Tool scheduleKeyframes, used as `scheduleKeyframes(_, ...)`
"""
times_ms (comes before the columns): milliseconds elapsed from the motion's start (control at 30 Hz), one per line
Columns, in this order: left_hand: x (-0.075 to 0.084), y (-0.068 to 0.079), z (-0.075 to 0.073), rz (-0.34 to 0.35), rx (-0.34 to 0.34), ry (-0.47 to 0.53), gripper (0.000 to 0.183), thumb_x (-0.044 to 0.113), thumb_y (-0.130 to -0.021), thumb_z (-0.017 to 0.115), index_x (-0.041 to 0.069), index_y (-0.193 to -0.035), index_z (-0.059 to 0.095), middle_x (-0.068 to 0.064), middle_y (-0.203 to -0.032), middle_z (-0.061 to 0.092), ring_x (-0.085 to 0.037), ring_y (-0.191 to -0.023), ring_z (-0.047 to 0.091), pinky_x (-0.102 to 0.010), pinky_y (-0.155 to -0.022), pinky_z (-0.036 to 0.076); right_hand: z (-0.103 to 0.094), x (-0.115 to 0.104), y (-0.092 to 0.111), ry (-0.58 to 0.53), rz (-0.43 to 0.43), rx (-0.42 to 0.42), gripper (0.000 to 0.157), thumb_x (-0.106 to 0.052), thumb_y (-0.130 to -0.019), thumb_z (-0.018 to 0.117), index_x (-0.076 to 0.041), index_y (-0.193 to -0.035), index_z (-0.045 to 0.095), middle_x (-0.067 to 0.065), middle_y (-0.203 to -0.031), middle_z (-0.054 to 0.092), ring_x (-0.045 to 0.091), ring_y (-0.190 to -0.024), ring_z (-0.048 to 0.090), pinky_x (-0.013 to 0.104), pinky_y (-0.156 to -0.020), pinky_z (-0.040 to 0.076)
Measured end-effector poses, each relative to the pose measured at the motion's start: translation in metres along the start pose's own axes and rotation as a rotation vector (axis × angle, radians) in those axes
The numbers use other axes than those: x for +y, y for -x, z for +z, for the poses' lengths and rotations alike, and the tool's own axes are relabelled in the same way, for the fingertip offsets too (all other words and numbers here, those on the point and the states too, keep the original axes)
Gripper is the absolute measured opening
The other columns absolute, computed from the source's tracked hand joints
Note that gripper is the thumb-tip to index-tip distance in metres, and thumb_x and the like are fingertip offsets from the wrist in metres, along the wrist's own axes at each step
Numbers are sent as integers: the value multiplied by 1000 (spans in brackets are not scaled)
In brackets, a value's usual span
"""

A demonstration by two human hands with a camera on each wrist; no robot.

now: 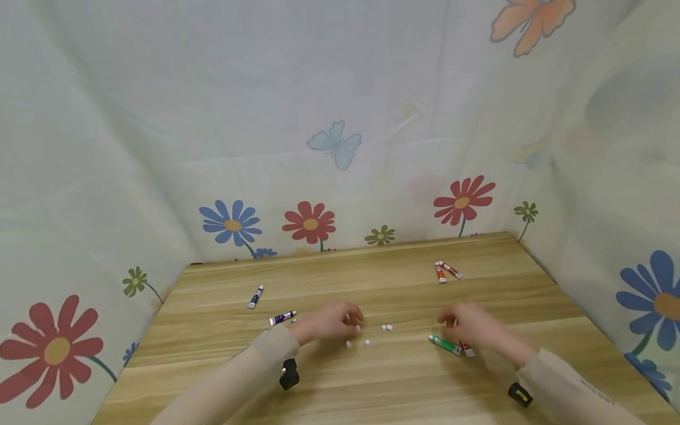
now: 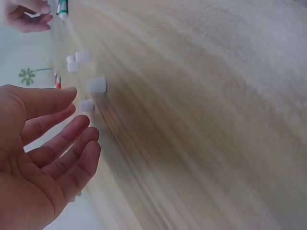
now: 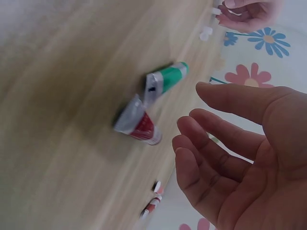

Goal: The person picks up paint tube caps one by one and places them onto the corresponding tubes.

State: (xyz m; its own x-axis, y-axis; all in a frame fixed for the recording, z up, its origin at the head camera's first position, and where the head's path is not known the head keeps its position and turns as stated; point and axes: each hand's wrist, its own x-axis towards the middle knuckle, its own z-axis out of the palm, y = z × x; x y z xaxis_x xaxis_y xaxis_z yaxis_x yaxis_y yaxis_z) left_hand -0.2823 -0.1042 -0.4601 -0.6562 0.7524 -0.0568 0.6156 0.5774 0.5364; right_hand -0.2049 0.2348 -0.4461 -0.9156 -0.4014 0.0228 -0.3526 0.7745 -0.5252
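Beside several small white cylinders (image 1: 368,342), my left hand (image 1: 332,320) hovers with its fingers loosely bent. In the left wrist view, its thumb and fingers are apart with nothing between them, and a white cylinder (image 2: 97,85) stands just beyond the thumb tip. My right hand (image 1: 470,324) is over a green paint tube (image 1: 445,345) and a red paint tube (image 1: 467,349), partly covering the red one in the head view. The right wrist view shows that hand's fingers relaxed and holding nothing, with both tubes lying on the wood close by.
At the left of the wooden table (image 1: 340,389) lie a dark blue tube (image 1: 255,296) and a purple tube (image 1: 283,318). Two red-orange tubes (image 1: 441,273) lie together at the back right. Flower-printed cloth (image 1: 372,195) encloses the table's back and sides.
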Motion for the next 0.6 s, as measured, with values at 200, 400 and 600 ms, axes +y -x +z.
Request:
scheduleKeyframes(200, 0, -1, 4, 1, -3, -15, 17, 11, -91, 74, 6, -107, 73, -2, -98, 71, -10, -91, 64, -26, -81, 52, 5, 0, 4, 24, 5, -2, 20, -13, -84, 79, -2, -98, 72, -6, -77, 62, 6, -66, 54, 27, -60, 49)
scheduleKeyframes(400, -1, -3, 9, 6, 2, -72, 13, 12, -90, 76, 9, -102, 74, 4, -91, 70, -5, -83, 61, -24, -76, 50, 11, -1, 6, 28, 74, -21, 22, -16, -85, 80, -2, -101, 72, -7, -74, 57, 7, -60, 52, 26, -56, 45)
scheduleKeyframes(600, -1, -3, 13, 13, 18, -125, 8, 13, -91, 76, 13, -98, 74, 10, -84, 65, -1, -76, 55, -22, -71, 48, 13, -7, 9, 20, 126, -32, 23, -16, -82, 84, -5, -99, 73, -6, -73, 57, 9, -57, 51, 26, -54, 43)
